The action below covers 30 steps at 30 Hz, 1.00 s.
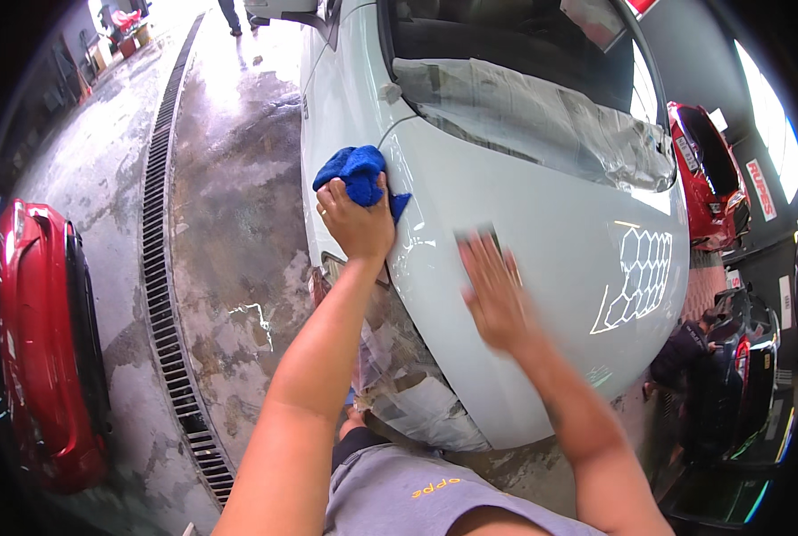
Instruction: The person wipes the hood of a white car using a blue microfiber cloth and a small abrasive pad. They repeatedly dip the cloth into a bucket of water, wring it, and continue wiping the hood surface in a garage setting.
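Observation:
My left hand point(356, 219) grips a bunched blue microfiber cloth point(352, 170) against the front fender of a white car, beside the hood seam. One corner of the cloth hangs toward the hood. On the white hood point(542, 268), my right hand point(497, 290) lies with its fingers stretched out, blurred by motion. Under its fingertips is a small dark square pad point(477, 234), mostly covered, so its exact kind is unclear. Pale plastic and paper masking point(542, 116) runs along the base of the windshield. More masking film point(426, 406) covers the car's front below the hood edge.
A long drain grate point(162, 295) crosses the wet, patchy floor on the left. Past it stands a red car part point(46, 339), probably a bumper. A red car point(707, 174) and a dark car point(738, 375) with a person point(685, 353) beside it are at the right.

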### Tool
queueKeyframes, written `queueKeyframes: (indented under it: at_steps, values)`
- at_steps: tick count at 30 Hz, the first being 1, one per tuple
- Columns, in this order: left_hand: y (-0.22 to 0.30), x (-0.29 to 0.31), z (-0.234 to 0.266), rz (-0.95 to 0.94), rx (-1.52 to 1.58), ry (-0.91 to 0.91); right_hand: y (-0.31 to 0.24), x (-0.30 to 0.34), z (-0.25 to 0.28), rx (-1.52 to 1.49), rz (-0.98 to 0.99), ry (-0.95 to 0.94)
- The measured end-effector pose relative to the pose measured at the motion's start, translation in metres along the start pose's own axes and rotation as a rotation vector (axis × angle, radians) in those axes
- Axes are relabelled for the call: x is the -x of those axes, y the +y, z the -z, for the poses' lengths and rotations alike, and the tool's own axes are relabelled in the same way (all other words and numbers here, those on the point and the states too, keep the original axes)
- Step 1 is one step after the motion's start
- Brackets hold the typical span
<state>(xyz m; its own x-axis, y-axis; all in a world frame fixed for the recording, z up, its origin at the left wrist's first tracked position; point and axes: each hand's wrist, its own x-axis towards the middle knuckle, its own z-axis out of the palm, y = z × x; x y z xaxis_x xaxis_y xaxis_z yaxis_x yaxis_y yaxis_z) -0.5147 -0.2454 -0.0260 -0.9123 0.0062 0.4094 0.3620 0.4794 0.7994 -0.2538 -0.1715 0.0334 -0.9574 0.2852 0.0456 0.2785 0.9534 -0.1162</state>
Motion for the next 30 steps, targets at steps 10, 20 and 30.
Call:
queueKeyframes:
  at_steps: [10, 20, 30]
  values:
    - [0.004, 0.001, -0.006, -0.078, 0.057, -0.002, 0.002, -0.203, 0.028, 0.028, -0.075, 0.185]
    - [0.005, 0.001, -0.002, -0.040, 0.061, -0.003, 0.004, 0.031, 0.000, 0.022, -0.001, -0.066]
    - [-0.009, -0.006, -0.004, -0.065, 0.028, 0.069, -0.014, 0.026, -0.002, 0.027, -0.061, -0.112]
